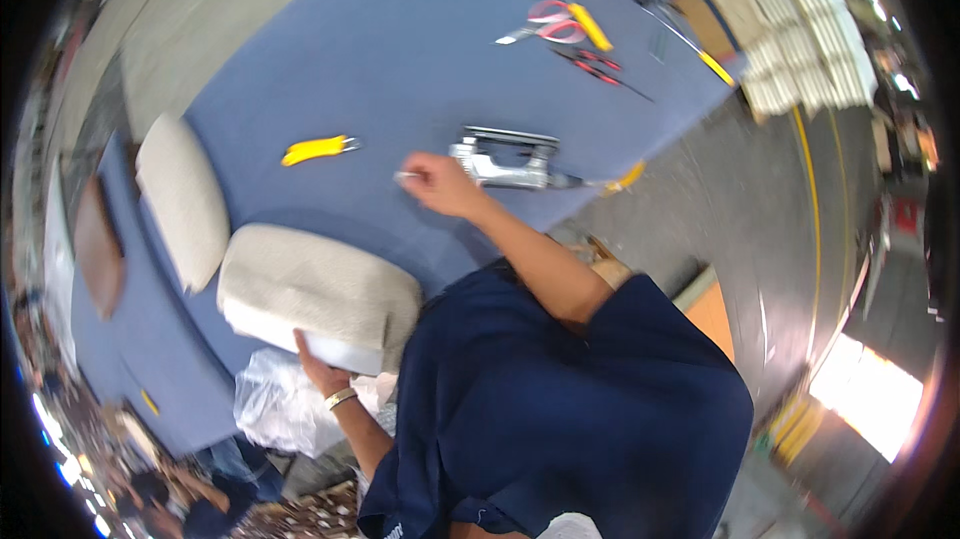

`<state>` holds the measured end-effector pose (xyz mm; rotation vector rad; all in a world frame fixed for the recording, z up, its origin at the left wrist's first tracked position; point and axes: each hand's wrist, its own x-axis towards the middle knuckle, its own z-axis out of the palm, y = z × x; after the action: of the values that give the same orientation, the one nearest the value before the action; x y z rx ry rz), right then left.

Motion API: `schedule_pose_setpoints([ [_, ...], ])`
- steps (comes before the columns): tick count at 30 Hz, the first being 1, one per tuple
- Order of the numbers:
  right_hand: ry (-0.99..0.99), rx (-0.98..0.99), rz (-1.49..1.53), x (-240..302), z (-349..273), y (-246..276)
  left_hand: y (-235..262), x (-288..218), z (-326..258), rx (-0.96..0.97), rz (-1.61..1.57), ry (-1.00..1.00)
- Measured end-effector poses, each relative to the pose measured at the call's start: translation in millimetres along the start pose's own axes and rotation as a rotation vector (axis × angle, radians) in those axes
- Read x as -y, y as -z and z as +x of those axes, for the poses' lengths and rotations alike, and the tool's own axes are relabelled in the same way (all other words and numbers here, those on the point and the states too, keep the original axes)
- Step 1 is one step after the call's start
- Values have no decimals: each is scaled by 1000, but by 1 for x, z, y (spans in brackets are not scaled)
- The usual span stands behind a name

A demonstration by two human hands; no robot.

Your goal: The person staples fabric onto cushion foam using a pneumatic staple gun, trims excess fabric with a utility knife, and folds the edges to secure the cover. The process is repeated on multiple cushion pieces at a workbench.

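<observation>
A padded piece covered in beige fabric lies on the blue-covered table, its white side showing near me. My left hand, with a bracelet at the wrist, grips that white lower edge. Over the table, my right hand is closed in a pinch. A small whitish bit sticks out from its fingertips, too blurred to name. Just right of this hand lies a silver staple gun with a hose fitting. A yellow-handled cutting tool rests farther left.
A second beige padded piece lies at left, beside a brown one. Clear plastic wrapping bunches by my left arm. Scissors, a yellow knife and red-black pliers lie at the far side. Stacked pale fabric stands far right.
</observation>
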<state>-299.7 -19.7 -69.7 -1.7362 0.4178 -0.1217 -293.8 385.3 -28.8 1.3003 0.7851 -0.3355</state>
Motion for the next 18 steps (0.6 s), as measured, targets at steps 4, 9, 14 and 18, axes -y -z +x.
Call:
schedule_pose_setpoints([
  [4, -392, -44, -429, -47, -197, 201, -20, 3, -9, 133, -54, -28],
  [9, -830, -476, -106, -140, -353, 306, -68, 5, 1, 72, -97, -160],
  [14, -429, -331, -103, -69, -238, 289, -120, -7, -61, -26, -335, -107],
  [18, 6, 39, 182, 33, -139, 181, -131, 10, -105, 83, -585, -83],
])
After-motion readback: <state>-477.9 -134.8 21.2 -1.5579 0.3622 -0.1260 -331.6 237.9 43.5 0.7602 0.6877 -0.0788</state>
